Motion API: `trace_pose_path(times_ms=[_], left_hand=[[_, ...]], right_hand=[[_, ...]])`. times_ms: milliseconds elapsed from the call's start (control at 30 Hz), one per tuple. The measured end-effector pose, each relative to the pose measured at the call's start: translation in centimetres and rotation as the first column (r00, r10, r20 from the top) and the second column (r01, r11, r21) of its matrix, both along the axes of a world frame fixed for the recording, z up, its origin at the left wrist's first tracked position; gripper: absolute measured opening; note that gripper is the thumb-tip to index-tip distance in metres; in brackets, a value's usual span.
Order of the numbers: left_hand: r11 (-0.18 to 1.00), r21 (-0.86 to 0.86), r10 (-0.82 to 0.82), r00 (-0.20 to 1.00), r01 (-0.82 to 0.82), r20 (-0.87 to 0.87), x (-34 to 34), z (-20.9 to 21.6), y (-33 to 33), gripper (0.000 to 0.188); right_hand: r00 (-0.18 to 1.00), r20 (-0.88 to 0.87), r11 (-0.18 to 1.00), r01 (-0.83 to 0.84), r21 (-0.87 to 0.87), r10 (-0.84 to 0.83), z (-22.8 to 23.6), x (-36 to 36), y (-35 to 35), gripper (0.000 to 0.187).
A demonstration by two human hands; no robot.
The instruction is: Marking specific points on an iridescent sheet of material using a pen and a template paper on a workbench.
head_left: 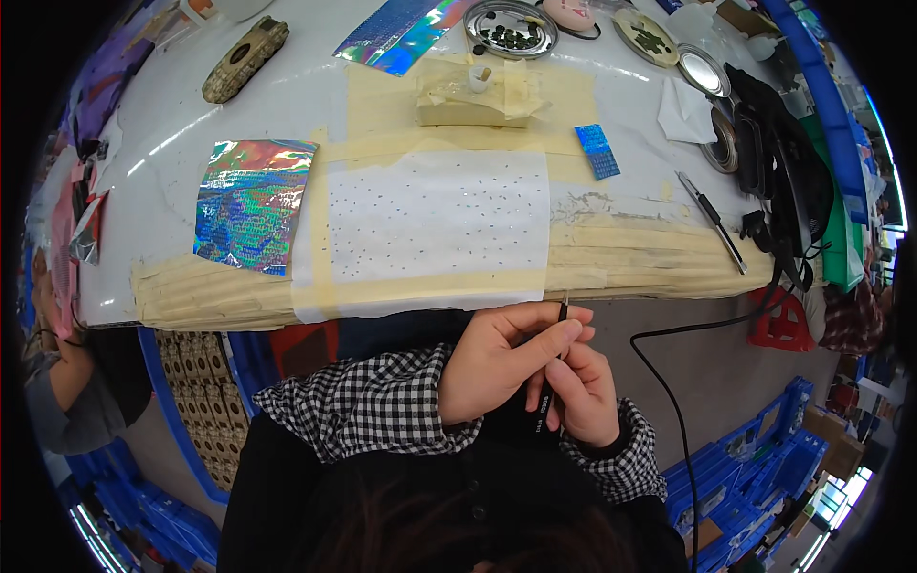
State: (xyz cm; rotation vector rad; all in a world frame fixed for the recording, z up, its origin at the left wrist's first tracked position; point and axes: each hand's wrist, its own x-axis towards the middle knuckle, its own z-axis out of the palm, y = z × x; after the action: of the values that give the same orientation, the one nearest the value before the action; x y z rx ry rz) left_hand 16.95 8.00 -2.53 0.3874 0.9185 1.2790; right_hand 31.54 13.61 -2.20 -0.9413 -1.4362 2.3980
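Both my hands are together just off the front edge of the table, closed around one slim black tool with a fine pale tip, which looks like tweezers [549, 393]. My left hand [501, 358] pinches its upper part near the tip. My right hand [587, 393] grips it lower down, and part of the shaft is hidden by the fingers. Beyond them, a white sheet [435, 224] scattered with many tiny dark specks is taped to the table. A shiny holographic sheet [253, 205] lies to its left, and a small blue holographic piece [597, 153] to its right.
A tape-covered block [473, 110] holds a small white cup [479, 78]. Behind are a metal dish [511, 50] of dark pieces and a camouflage-patterned object [245, 60]. A black pen-like tool [712, 220] and a black cable [669, 332] are at right. Another person's arm [72, 372] is at left.
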Motion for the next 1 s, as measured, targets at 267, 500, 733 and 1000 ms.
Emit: trace_pose_path(times_ms=[267,500,733,1000], left_hand=[[0.997,-0.039,0.071,0.997,-0.071,-0.001,0.6,0.3,0.3,0.028],[0.997,-0.043,0.071,0.992,-0.067,0.100,1.0,0.3,0.6,0.030],[0.990,-0.096,0.113,0.991,-0.106,0.075,1.4,0.3,1.0,0.037],[0.993,-0.069,0.105,0.993,-0.101,0.062,1.3,0.1,1.1,0.038]], right_hand=[[0.997,0.070,1.000,0.020,-0.019,-0.019,1.0,-0.3,0.2,0.021],[0.995,0.036,0.995,0.092,0.032,-0.093,1.0,-0.6,-0.2,0.037],[0.996,0.070,0.998,0.057,-0.007,-0.057,1.6,-0.7,0.3,0.045],[0.991,0.115,0.997,0.070,-0.042,-0.065,2.7,-1.1,0.4,0.045]])
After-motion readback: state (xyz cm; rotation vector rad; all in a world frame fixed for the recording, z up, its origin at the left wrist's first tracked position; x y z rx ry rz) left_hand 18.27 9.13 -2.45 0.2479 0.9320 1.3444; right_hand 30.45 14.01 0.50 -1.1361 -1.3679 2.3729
